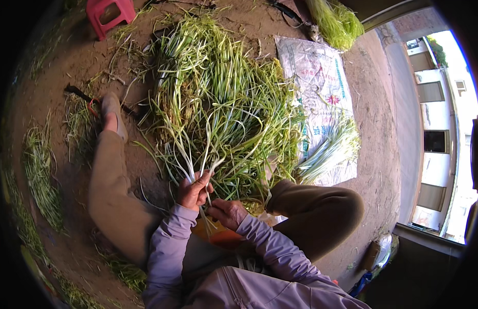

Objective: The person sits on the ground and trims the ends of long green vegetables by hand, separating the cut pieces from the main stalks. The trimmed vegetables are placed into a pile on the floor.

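My left hand is closed around a few long, thin vegetable stalks with pale stems, like chives or young garlic. Their leafy parts stretch forward over a big heap of green stalks on the ground between my legs. Below that fist, the lower ends of the stalks hang loose. Just to the right, my right hand has its fingers pinched together beside those ends. What lies inside the pinch is too small to make out.
A neat bundle of pale stalks rests on a white printed sack at the right. A pink stool stands far left. More stalks lie on the dirt at left, and a green bundle sits at the far right.
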Demonstrator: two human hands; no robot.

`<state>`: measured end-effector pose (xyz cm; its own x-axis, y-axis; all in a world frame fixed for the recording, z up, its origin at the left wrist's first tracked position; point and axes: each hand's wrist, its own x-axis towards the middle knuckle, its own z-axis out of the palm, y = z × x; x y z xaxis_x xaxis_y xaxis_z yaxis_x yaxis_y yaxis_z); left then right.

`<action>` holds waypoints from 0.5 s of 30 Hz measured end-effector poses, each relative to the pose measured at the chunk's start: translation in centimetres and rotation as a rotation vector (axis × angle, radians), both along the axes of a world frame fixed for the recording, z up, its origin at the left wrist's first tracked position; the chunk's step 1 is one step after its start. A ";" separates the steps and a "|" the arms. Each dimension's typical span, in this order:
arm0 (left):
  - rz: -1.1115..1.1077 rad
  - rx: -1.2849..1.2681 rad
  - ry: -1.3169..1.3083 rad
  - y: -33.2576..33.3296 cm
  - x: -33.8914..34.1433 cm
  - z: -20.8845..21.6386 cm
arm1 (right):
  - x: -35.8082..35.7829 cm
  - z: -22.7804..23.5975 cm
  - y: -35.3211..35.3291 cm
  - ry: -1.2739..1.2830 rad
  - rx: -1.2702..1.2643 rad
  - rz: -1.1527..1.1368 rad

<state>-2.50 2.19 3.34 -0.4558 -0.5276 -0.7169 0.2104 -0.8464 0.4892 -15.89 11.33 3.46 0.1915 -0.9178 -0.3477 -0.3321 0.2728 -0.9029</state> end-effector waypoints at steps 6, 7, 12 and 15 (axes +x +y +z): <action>0.052 0.033 0.055 -0.1 0.8 -0.7 | 0.2 1.1 0.3 0.237 0.054 0.036; 0.085 0.041 0.078 -0.2 0.7 -0.5 | 0.0 0.3 1.0 0.274 -0.072 0.235; 0.220 0.076 0.202 -0.9 1.4 -0.6 | 0.0 -2.0 3.2 0.185 -0.054 0.652; 0.300 0.126 0.288 -1.5 2.2 -0.9 | 0.1 -1.0 3.1 0.133 -0.118 0.552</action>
<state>-0.31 0.67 2.40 -0.4865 -0.5833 -0.6504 0.5687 -0.7766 0.2711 -15.79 14.45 2.49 0.6145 -0.7283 -0.3033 -0.5094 -0.0727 -0.8574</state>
